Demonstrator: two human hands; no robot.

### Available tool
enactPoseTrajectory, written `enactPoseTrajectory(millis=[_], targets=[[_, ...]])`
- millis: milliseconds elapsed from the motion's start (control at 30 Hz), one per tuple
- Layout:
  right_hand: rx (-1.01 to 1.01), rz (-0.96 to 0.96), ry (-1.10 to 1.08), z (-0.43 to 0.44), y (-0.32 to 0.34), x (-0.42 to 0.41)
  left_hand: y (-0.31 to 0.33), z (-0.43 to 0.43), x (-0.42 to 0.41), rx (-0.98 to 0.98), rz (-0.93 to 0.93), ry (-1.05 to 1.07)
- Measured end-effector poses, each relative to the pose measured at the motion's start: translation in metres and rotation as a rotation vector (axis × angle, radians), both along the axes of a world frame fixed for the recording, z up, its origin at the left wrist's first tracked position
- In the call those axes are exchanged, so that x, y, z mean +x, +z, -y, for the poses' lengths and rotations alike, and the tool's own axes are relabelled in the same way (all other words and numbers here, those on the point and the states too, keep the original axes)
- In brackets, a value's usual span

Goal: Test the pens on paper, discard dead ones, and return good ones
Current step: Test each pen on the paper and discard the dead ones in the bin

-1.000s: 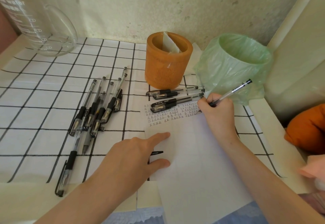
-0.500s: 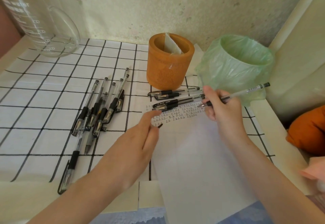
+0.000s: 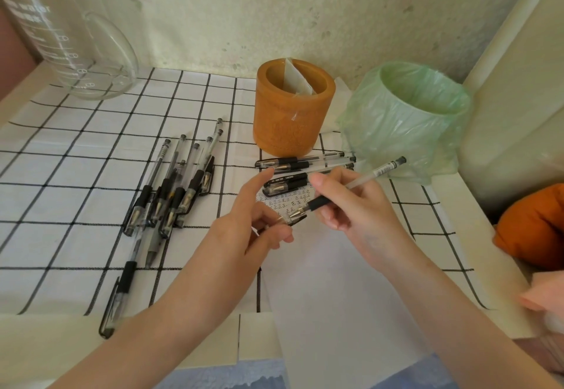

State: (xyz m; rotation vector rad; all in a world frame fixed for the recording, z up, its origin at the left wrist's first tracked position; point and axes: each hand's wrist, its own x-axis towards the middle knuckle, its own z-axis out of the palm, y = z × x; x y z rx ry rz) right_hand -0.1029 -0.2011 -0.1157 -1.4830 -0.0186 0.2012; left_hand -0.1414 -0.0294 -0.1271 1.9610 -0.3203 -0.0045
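My right hand (image 3: 357,205) grips a clear gel pen (image 3: 370,175) with a black grip, held above the white paper (image 3: 335,297). The pen's tip points down-left into a clear cap (image 3: 293,219) pinched in my left hand (image 3: 244,230). Small test scribbles mark the paper's top edge. Three capped pens (image 3: 299,164) lie between the paper and the orange pen holder (image 3: 290,126). To its right stands a bin lined with a green bag (image 3: 406,126). Left of the paper lies a pile of several pens (image 3: 171,193).
A single capped pen (image 3: 119,297) lies near the table's front left edge. A glass measuring jug (image 3: 76,53) stands at the back left on the checked cloth (image 3: 61,160). An orange cushion-like thing (image 3: 534,227) sits off the table's right side.
My right hand lifted the pen off the paper and turned its tip leftward. My left hand left the sheet, picked up the cap and brought it to the pen's tip.
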Motion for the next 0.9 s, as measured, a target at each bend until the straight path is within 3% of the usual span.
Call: enactPoseTrajectory(millis=[167,333,633,900], targets=[[-0.055,-0.003,0.102,-0.005,-0.003,-0.002,0.001,-0.001,0.0,0.049,-0.018,0.01],[0.048,-0.017,0.194,-0.002,-0.003,-0.003,0.001,-0.006,0.003,0.075,-0.092,0.047],[-0.03,0.024,0.138,-0.008,-0.007,-0.008,-0.001,-0.003,0.001,0.266,-0.039,0.119],[0.012,-0.083,0.092,-0.019,-0.014,-0.003,0.009,-0.01,0.001,0.35,-0.002,0.088]])
